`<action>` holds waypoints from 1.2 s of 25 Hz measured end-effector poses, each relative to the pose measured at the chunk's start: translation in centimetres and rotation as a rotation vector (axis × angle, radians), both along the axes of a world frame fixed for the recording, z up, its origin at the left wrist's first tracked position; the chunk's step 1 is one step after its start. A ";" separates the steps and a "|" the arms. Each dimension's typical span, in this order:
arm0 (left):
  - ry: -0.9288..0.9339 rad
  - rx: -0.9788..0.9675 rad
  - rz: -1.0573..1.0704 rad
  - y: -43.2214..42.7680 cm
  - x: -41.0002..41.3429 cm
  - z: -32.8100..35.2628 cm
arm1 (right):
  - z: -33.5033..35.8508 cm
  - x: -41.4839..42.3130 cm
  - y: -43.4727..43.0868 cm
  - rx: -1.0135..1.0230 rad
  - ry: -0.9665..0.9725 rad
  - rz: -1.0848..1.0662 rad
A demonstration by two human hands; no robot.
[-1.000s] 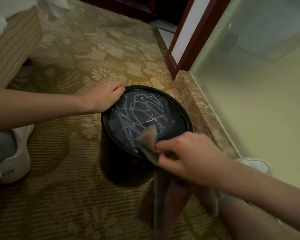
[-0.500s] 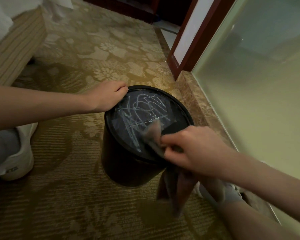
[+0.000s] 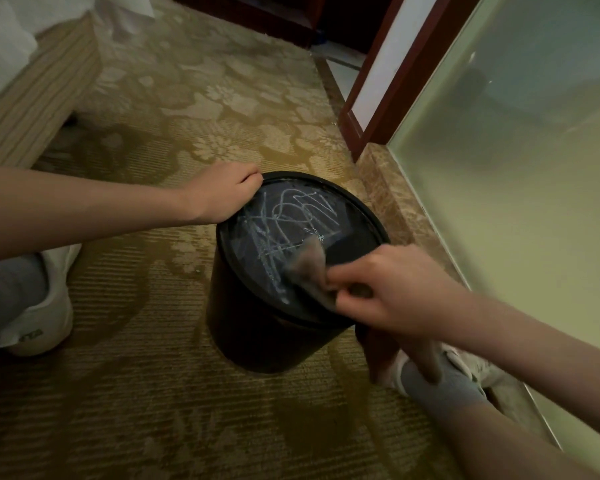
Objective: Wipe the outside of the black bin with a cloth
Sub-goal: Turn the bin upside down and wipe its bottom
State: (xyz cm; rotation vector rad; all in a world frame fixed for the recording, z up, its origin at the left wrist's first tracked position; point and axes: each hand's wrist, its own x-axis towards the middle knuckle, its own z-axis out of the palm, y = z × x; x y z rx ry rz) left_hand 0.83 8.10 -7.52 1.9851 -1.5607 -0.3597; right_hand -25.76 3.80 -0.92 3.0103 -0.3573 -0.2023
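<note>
The black bin (image 3: 257, 327) stands upside down on the patterned carpet, its flat base facing up and covered in white chalk-like scribbles. My left hand (image 3: 222, 194) rests curled on the far left edge of the base, steadying it. My right hand (image 3: 385, 294) pinches a brownish-grey cloth (image 3: 309, 268) at the near right edge of the base. One corner of the cloth lies on the scribbled surface; the rest hangs down below my hand beside the bin's wall.
A frosted glass panel (image 3: 516, 168) on a marble sill (image 3: 388, 188) runs along the right. A dark red door frame (image 3: 378, 98) stands behind it. A bed base (image 3: 35, 98) sits at far left. My white shoes (image 3: 45, 306) flank the bin.
My right hand with the cloth has shifted right along the bin's near edge, and the hanging cloth swung right with it. My left hand has stayed on the far rim.
</note>
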 end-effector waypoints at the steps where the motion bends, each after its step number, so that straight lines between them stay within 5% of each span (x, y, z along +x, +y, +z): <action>1: -0.002 0.002 -0.001 0.0 0.0 0.0 | -0.2 0.1 -1.2 -0.101 -0.021 -0.104; 5: -0.008 0.009 0.000 0.1 0.1 0.0 | -1.0 0.6 -4.3 -0.322 -0.028 -0.360; 9: 0.016 0.001 0.006 0.0 0.2 -0.1 | -0.6 0.3 -0.5 0.032 -0.014 0.017; 11: 0.016 -0.003 0.008 0.0 0.1 -0.1 | -0.4 0.3 -0.1 0.040 0.003 0.081; 17: 0.004 -0.006 0.002 0.2 0.0 0.0 | -1.4 2.0 -2.9 -0.324 -0.025 -0.314; 23: 0.024 -0.024 0.003 0.2 0.2 -0.3 | -0.2 1.2 -0.5 0.008 0.024 0.110; 30: 0.000 -0.019 -0.006 0.1 0.0 -0.1 | -1.0 2.6 -2.1 -0.333 0.076 -0.201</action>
